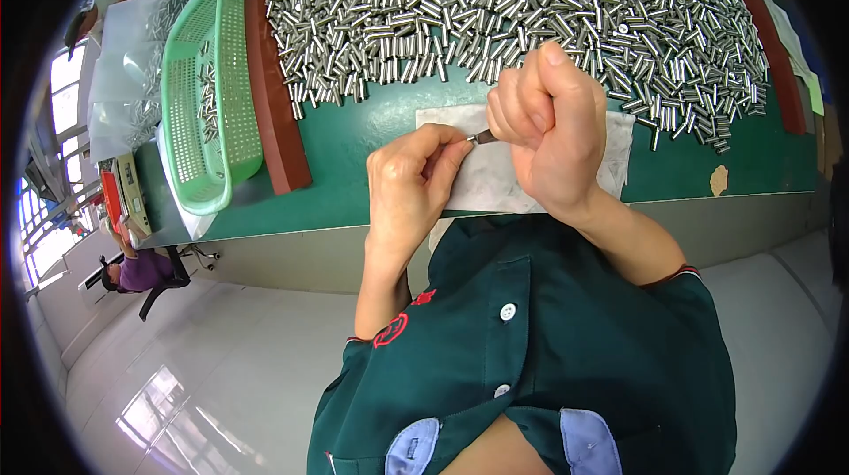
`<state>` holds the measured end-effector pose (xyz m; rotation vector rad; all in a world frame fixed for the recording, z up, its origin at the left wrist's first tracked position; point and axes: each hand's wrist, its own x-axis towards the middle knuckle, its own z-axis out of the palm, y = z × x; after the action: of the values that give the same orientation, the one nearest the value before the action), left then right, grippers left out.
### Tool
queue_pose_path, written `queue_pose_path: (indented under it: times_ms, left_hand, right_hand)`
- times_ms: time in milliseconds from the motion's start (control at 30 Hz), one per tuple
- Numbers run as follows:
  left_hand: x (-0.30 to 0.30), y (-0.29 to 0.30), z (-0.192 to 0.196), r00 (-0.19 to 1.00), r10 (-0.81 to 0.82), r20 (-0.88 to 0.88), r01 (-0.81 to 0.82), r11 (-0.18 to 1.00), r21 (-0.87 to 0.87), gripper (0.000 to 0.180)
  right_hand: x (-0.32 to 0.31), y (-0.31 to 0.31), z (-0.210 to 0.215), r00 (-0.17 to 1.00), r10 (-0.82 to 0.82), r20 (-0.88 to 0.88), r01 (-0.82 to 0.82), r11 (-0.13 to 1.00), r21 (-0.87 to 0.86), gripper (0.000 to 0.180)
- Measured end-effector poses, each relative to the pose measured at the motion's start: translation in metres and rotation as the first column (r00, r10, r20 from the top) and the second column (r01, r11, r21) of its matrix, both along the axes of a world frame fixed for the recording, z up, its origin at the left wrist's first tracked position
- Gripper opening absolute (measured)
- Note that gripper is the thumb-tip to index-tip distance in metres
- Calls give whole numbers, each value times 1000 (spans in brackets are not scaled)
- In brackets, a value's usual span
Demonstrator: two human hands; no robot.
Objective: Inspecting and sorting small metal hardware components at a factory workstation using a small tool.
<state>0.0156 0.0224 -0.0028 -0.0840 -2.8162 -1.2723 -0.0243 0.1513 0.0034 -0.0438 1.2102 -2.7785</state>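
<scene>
My left hand (409, 176) is closed in a pinch, thumb against forefinger, around a small shiny metal pin (470, 141) mostly hidden by the fingertips. My right hand (559, 126) makes a fist around a slim tool with a dark flat metal tip (484, 136); its handle is hidden in the palm. That tip points left and meets the pin's end, or nearly so. Both hands are over a whitish cloth (531, 195) at the table's front edge. Beyond them lies a wide heap of short steel pins (495, 6).
Red-brown bars (276, 112) flank the heap on the green table (354, 152). On the left stand a green perforated basket (199, 190) with some pins and clear bags (124, 77) of metal parts. A tan scrap (719, 180) lies right. A seated person (146, 270) is far left.
</scene>
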Motion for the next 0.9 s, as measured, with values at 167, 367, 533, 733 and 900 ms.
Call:
queue_pose_path:
  times_ms: [167, 367, 533, 733, 900]
  left_hand:
    - [1, -1, -5, 1000, -1, -16, 2, 1000, 28, 7]
    - [0, -1, -5, 1000, -4, -17, 5, 999, 34, 8]
    - [0, 1, 1, 1000, -11, -16, 12, 1000, 7, 9]
    - [2, 2, 0, 995, -43, -94, 39, 998, -43, 8]
    - [6, -9, 7, 966, 16, 259, -216, 602, 768, 7]
  right_hand:
    - [2, -4, 1, 1000, -8, -28, 9, 999, 41, 39]
    - [8, -9, 1, 990, -21, -139, 45, 985, 168, 39]
    - [10, -9, 1, 976, 30, -216, 32, 959, 281, 37]
    - [5, -9, 5, 994, -35, -101, 54, 981, 187, 38]
    - [4, -8, 6, 1000, -11, -24, 13, 998, 55, 39]
